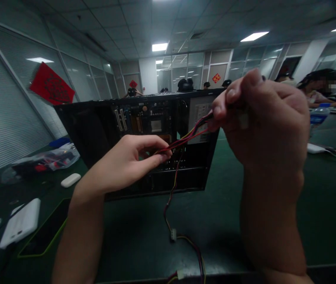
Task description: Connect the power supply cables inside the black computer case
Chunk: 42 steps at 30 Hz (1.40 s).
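Observation:
A black open computer case (pixel 97 130) stands on the dark green table (pixel 144 225), its motherboard facing me. My left hand (pixel 132 159) pinches a bundle of red, yellow and black wires (pixel 191 134) in front of the case. My right hand (pixel 262 118), raised close to the camera, is closed around the upper end of the same bundle, with a pale connector partly hidden in the fist. More of the cable (pixel 170 209) hangs down to the table, ending in small white connectors (pixel 173 234) near the front edge.
A white box (pixel 21 223) and a dark mat (pixel 42 232) lie at the left front, a small white device (pixel 70 180) and plastic bags (pixel 49 157) behind them. A water bottle (pixel 318 115) and seated people are at the far right.

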Each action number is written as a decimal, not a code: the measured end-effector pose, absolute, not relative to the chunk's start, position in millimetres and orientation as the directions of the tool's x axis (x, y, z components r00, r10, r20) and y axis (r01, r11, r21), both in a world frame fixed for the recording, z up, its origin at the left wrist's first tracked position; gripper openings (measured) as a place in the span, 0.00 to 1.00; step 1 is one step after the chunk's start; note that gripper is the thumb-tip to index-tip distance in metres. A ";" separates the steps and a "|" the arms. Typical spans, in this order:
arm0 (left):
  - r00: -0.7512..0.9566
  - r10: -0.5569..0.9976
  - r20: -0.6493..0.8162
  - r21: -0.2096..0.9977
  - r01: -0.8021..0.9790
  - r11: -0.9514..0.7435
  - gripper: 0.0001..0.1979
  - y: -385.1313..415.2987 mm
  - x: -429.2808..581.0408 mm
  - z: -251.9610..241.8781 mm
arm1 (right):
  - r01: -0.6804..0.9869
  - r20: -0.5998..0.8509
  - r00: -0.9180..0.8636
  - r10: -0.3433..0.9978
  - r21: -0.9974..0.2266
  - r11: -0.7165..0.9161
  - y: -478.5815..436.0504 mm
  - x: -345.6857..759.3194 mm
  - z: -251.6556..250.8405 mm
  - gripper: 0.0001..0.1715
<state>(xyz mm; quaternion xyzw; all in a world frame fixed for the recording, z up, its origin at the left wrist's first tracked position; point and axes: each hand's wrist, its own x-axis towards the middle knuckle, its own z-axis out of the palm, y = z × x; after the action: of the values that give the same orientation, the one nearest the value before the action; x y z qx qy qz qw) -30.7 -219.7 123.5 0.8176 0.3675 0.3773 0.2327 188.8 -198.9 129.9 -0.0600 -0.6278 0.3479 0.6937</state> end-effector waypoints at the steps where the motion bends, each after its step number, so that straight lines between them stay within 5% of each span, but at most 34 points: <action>1: 0.427 0.782 0.454 0.662 0.426 -0.617 0.06 -217.7 -31.6 122.8 | -0.442 0.826 -0.019 0.564 -0.513 0.736 -197.2 189.2 131.3 0.21; 8: 0.325 0.790 0.520 0.629 0.480 -0.612 0.20 -195.5 -41.4 117.8 | -0.550 0.800 0.048 0.598 -0.478 0.685 -187.7 190.2 138.1 0.16; 16: 0.670 0.726 0.155 0.424 0.618 -0.662 0.18 -154.5 -57.0 103.5 | -0.523 0.803 0.144 0.578 -0.434 0.733 -175.6 185.7 134.3 0.15; 20: 0.614 0.751 0.241 0.314 0.683 -0.659 0.16 -137.7 -53.0 88.0 | -0.560 0.767 0.189 0.613 -0.428 0.709 -173.4 193.0 136.3 0.14; 26: 0.416 0.838 0.353 0.343 0.776 -0.530 0.11 -104.4 -77.8 72.1 | -0.559 0.719 0.184 0.670 -0.484 0.673 -179.7 201.9 140.3 0.12; 30: 0.194 0.800 0.568 0.496 0.695 -0.521 0.12 -103.1 -92.4 85.4 | -0.445 0.760 0.110 0.641 -0.539 0.715 -178.9 203.6 136.9 0.15; 33: 0.158 0.806 0.571 0.679 0.461 -0.571 0.10 -119.8 -92.2 98.9 | -0.358 0.808 0.029 0.588 -0.541 0.761 -177.5 209.8 133.9 0.17; 38: 0.338 0.811 0.478 0.786 0.248 -0.566 0.07 -157.7 -91.8 113.2 | 0.001 0.779 -0.197 0.596 -0.608 0.794 -181.4 238.4 131.3 0.22; 42: 0.674 0.721 0.162 0.685 0.449 -0.574 0.11 -184.3 -82.8 122.9 | 0.502 0.419 -0.566 0.709 -0.507 0.701 -187.3 263.5 129.9 0.33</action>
<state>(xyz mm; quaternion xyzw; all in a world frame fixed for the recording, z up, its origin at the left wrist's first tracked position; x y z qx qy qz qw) -82.8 -184.3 122.9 0.8600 0.3400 0.2175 0.3122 263.5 -187.3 129.9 -0.3486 -0.8689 0.1678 0.3086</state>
